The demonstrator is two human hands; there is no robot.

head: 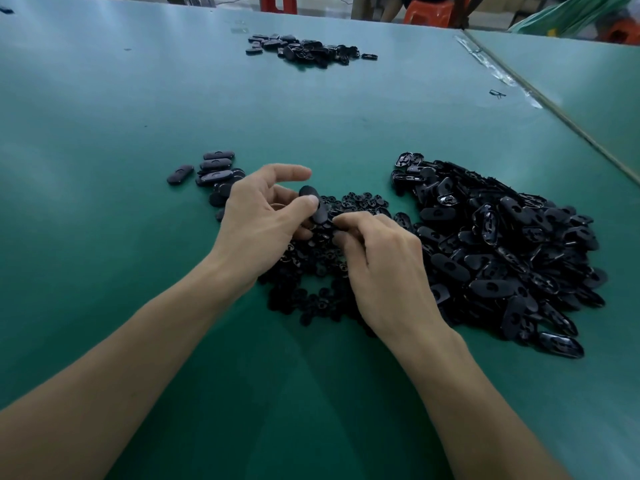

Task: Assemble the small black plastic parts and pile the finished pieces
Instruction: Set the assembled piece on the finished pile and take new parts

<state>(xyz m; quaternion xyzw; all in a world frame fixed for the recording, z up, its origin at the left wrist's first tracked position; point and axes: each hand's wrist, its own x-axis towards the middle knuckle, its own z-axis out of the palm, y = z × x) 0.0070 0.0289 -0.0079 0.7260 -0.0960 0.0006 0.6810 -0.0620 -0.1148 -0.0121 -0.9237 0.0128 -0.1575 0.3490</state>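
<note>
My left hand [263, 213] pinches a black oval shell [317, 207] between thumb and fingers, its index finger stretched out above. My right hand [377, 261] has its fingers curled at the shell's lower end, pinching a small black piece that is mostly hidden. Both hands hover over a spread of small round black inserts [360, 202]. A big heap of oval shells [502, 251] lies to the right. A few closed oval pieces [214, 168] are piled to the left, behind my left hand.
The green table [311, 116] holds another pile of black parts [308, 50] far back. A seam with tape [498, 71] joins a second table on the right. Orange stools [429, 12] and a person's legs stand beyond the far edge.
</note>
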